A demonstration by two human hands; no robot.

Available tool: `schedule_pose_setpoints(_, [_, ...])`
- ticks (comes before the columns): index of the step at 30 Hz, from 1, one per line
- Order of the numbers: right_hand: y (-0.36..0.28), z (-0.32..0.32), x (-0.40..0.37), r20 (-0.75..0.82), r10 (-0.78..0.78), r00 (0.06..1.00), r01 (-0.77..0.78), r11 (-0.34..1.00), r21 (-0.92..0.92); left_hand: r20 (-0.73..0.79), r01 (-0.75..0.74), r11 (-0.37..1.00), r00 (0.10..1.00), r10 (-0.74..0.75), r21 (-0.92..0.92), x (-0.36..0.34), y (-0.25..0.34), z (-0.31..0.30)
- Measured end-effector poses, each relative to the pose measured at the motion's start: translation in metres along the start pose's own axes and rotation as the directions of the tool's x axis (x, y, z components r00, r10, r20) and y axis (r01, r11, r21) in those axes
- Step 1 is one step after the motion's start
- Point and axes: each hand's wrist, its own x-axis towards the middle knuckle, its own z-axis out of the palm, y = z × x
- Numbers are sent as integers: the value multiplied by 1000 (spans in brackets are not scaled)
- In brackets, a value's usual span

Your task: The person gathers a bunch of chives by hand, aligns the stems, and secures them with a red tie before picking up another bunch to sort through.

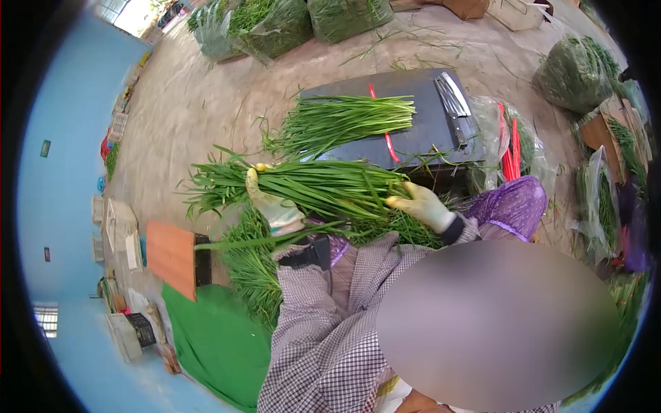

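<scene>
Between my two gloved hands lies a bundle of long green stalks. My left hand is wrapped round its leafy left part, with yellowish fingertips showing over the top. At the cut ends on the right, my right hand grips the bundle between thumb and fingers. Just beyond, a second pile of stalks rests on a dark board, across a red strip. A knife lies at the board's right side. More loose greens are below my left hand.
Plastic bags of greens stand at the back, with another at the right. Red strips hang beside the board. An orange-topped stool and a green cloth are at the left. A blurred area covers the lower right.
</scene>
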Motion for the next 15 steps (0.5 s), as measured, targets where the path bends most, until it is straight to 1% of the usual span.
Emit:
schedule_pose_setpoints(1, [-7,14,8,-3,56,998,-55,979,-196,-3,-8,1000,1000,8,30,-13,-4,15])
schedule_pose_setpoints(2, [-14,25,18,-14,108,994,-105,916,-386,2,-27,999,1000,27,32,-14,-5,15])
schedule_pose_setpoints(3, [-16,35,24,11,74,997,-65,928,-366,4,-49,998,999,49,34,-14,-6,13])
schedule_pose_setpoints(4, [2,54,28,-88,-67,994,27,918,-395,4,-72,997,997,72,36,-16,-4,10])
schedule_pose_setpoints(5, [10,60,28,-102,-117,988,72,927,-367,-45,-96,995,994,98,34,-22,4,13])
schedule_pose_setpoints(6, [20,60,27,-117,-166,979,118,934,-338,-71,-175,983,981,179,58,-26,14,12])
schedule_pose_setpoints(8, [47,48,18,-158,-90,983,24,925,-379,-119,-323,940,935,335,113,-30,37,8])
schedule_pose_setpoints(9, [55,35,11,-167,36,985,-98,918,-383,-89,-316,946,942,322,75,-33,51,-1])
schedule_pose_setpoints(10, [67,24,5,-205,45,978,-121,919,-375,-57,-306,951,950,308,36,-33,66,-14])
schedule_pose_setpoints(12, [78,2,-5,-228,108,968,-126,990,-65,18,-274,961,961,275,-42,-37,80,-30])
schedule_pose_setpoints(13, [72,1,-5,-189,123,974,-84,975,204,19,-266,963,964,266,-40,-41,81,-32])
schedule_pose_setpoints(14, [66,2,-1,-147,127,981,-46,888,458,19,-257,966,966,258,-40,-43,80,-33])
schedule_pose_setpoints(15, [58,3,3,-107,119,987,-15,735,678,32,-238,970,970,240,-57,-42,77,-34])
